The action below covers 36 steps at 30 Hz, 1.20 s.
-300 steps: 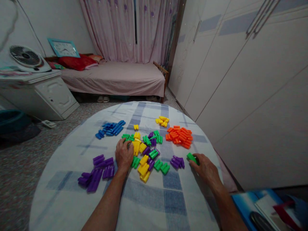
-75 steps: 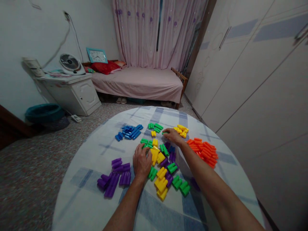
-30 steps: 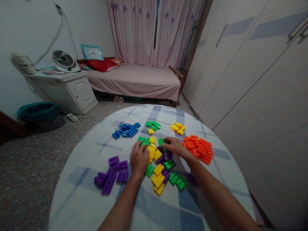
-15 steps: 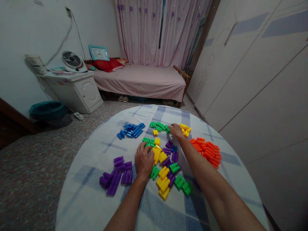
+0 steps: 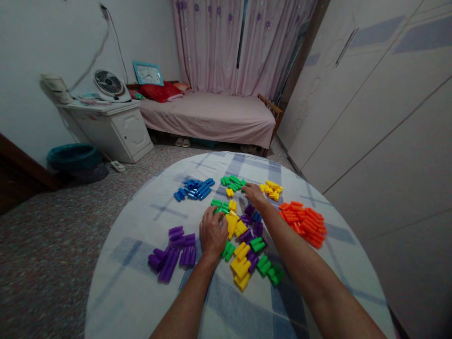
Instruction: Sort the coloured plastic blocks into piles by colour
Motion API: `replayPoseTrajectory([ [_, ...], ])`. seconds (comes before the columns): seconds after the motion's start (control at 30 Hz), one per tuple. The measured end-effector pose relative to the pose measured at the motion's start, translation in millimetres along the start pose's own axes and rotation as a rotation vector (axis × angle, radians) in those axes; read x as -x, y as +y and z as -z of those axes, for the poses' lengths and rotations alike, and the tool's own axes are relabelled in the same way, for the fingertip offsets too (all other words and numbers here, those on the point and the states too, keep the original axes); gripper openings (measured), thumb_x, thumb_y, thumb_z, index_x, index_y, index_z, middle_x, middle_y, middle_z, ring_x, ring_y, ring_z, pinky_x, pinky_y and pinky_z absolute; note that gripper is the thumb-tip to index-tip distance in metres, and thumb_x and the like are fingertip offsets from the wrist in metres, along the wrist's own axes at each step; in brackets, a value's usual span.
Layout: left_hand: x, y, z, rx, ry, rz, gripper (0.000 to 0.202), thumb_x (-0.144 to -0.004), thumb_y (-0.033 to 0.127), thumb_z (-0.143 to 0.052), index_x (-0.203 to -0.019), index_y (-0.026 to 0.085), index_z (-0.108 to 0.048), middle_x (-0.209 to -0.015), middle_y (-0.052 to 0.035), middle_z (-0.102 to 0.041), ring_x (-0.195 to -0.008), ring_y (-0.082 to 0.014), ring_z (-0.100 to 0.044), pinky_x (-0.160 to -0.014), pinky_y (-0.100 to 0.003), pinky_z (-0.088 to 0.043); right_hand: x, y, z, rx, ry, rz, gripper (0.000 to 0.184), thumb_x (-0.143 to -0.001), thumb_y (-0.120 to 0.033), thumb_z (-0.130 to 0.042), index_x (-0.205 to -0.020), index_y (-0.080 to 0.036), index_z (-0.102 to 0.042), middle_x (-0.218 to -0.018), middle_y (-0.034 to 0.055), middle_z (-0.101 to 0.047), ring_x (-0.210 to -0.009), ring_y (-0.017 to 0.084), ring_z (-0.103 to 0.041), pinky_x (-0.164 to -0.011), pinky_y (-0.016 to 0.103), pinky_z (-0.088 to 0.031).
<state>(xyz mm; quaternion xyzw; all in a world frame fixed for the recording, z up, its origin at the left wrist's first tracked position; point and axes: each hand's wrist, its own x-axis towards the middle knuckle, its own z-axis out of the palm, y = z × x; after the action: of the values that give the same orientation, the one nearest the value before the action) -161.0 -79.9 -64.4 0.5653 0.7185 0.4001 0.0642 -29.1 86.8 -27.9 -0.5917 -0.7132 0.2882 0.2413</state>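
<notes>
My left hand (image 5: pixel 213 231) rests on the table with its fingers bent and apart, fingertips beside green blocks (image 5: pixel 221 205) and yellow blocks (image 5: pixel 231 226). These plastic blocks look like joined tubes. Farther back, my right hand (image 5: pixel 253 194) has its fingertips closed around a green block (image 5: pixel 243 183) at the right end of a small green pile (image 5: pixel 232 181); its fingers partly hide that block. Between my arms lies a mixed group with purple blocks (image 5: pixel 258 229), yellow blocks (image 5: pixel 241 266) and green blocks (image 5: pixel 264 265).
Sorted piles lie around the table (image 5: pixel 120 292): blue blocks (image 5: pixel 195 189), purple blocks (image 5: pixel 169 263), yellow blocks (image 5: pixel 271 189) and orange blocks (image 5: pixel 304 223). One small yellow block (image 5: pixel 230 192) sits before the green pile. Beyond stand a bed (image 5: pixel 215 115) and a wardrobe (image 5: pixel 388 141).
My right hand has shifted slightly left, bringing the green block against the green pile. My left hand has stayed about where it was. The whole view has shifted a little.
</notes>
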Motion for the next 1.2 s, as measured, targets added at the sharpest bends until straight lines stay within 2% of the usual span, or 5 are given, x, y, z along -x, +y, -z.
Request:
replayPoseTrajectory([
  [0.23,1,1,0.3,0.015,0.018,-0.003,0.022,-0.083,0.022,-0.049,-0.095,0.021,-0.067,-0.124,-0.0086,-0.058,-0.123,-0.0254,-0.048,-0.103,-0.044,-0.042,18,-22,-6,0.157,0.08,0.045,0.04,-0.083,-0.024,-0.052,-0.121,-0.019,-0.059,-0.114,0.0089,-0.064,-0.104,0.02,-0.057,-0.087,0.03,-0.042],
  [0.43,0,0,-0.4,0.016,0.029,-0.011,0.022,-0.083,0.022,-0.048,-0.094,0.021,-0.068,-0.122,-0.0088,-0.059,-0.123,-0.0257,-0.048,-0.103,-0.044,-0.042,29,-42,-24,0.464,-0.052,0.089,0.04,-0.085,-0.046,-0.055,-0.117,-0.022,-0.058,-0.11,0.0098,-0.066,-0.102,0.024,-0.061,-0.083,0.034,-0.046],
  [0.63,0,0,0.1,0.014,0.027,-0.02,0.022,-0.084,0.023,-0.048,-0.094,0.021,-0.068,-0.122,-0.0095,-0.059,-0.122,-0.0262,-0.049,-0.102,-0.045,-0.043,27,-47,-31,0.478,-0.013,0.072,0.027,-0.088,-0.033,-0.052,-0.112,-0.023,-0.059,-0.111,0.0083,-0.066,-0.103,0.022,-0.061,-0.081,0.032,-0.045],
  [0.97,1,1,0.1,0.011,0.028,-0.011,0.022,-0.084,0.022,-0.048,-0.093,0.021,-0.067,-0.121,-0.0088,-0.059,-0.121,-0.0255,-0.049,-0.102,-0.044,-0.042,29,5,20,0.566,0.225,0.017,0.029,-0.089,-0.03,-0.051,-0.116,-0.019,-0.052,-0.11,0.0107,-0.062,-0.099,0.022,-0.059,-0.081,0.031,-0.043],
  [1.2,0,-1,-0.9,0.012,0.028,-0.025,0.022,-0.083,0.023,-0.048,-0.093,0.022,-0.068,-0.121,-0.0085,-0.06,-0.12,-0.0251,-0.05,-0.102,-0.043,-0.043,26,27,32,0.667,0.177,0.029,0.022,-0.09,-0.018,-0.046,-0.105,-0.013,-0.062,-0.111,0.0173,-0.059,-0.108,0.026,-0.054,-0.085,0.033,-0.042],
])
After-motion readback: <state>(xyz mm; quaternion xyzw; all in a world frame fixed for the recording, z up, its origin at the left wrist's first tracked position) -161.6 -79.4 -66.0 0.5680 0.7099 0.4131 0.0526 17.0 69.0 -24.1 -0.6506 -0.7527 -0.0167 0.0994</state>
